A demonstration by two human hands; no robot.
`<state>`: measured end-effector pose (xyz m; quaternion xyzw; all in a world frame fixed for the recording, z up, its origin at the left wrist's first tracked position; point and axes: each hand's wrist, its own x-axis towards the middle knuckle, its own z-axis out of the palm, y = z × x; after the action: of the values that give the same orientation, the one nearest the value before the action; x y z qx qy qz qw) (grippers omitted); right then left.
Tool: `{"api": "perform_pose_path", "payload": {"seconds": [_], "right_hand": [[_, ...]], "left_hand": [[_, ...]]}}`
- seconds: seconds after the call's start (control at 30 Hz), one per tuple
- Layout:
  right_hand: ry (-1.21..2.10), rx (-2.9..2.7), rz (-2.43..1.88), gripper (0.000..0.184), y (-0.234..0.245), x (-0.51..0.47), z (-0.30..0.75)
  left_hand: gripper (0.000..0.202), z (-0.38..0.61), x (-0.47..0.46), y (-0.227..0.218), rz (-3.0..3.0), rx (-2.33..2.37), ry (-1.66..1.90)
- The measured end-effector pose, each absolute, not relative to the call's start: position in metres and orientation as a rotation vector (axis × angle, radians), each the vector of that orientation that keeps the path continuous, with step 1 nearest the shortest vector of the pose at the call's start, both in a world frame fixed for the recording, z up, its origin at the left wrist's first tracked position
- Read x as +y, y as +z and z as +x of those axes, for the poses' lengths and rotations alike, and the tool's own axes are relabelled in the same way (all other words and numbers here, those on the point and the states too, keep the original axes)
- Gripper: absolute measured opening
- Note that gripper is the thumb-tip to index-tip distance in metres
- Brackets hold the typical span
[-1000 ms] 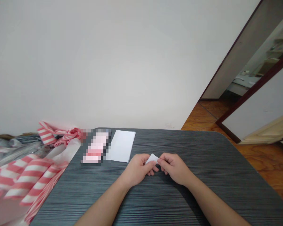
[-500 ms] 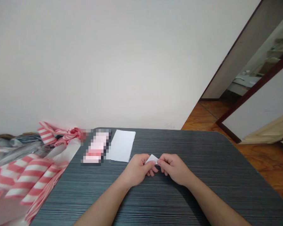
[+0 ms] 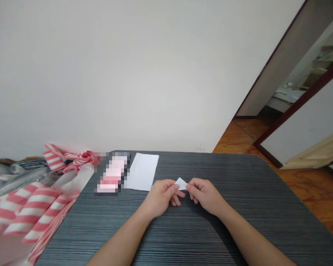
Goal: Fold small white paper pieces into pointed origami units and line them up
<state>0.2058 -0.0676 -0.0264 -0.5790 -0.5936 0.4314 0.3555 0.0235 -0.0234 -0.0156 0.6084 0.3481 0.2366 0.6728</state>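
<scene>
A small folded piece of white paper (image 3: 181,184), with a pointed top, is held between my two hands just above the dark table. My left hand (image 3: 163,197) pinches its left side between thumb and forefinger, the other fingers curled loosely beneath. At its right corner, my right hand (image 3: 203,194) grips it with thumb and fingertips. My fingers cover the paper's side corners. Beyond my left hand lies a stack of white paper sheets (image 3: 142,171), flat on the table.
The dark wood-grain table (image 3: 233,218) meets a white wall at the back. A pixelated pinkish rectangular object (image 3: 113,173) lies left of the paper stack. Red-and-white striped cloth (image 3: 39,207) is piled beyond the left edge. At the right is a wooden floor (image 3: 235,138) with a doorway.
My left thumb has drawn back a little to the left, so more of the folded paper shows. Both hands have shifted slightly up in view, still holding it.
</scene>
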Motion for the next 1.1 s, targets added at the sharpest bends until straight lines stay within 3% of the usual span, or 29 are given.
{"api": "perform_pose_path", "payload": {"seconds": [1.1], "right_hand": [[1.136,-1.539,-1.457,0.027,-0.0249,-0.0680,0.2063]], "left_hand": [[0.037,0.0243,-0.0222,-0.0205,1.330,0.790,0.561]]}}
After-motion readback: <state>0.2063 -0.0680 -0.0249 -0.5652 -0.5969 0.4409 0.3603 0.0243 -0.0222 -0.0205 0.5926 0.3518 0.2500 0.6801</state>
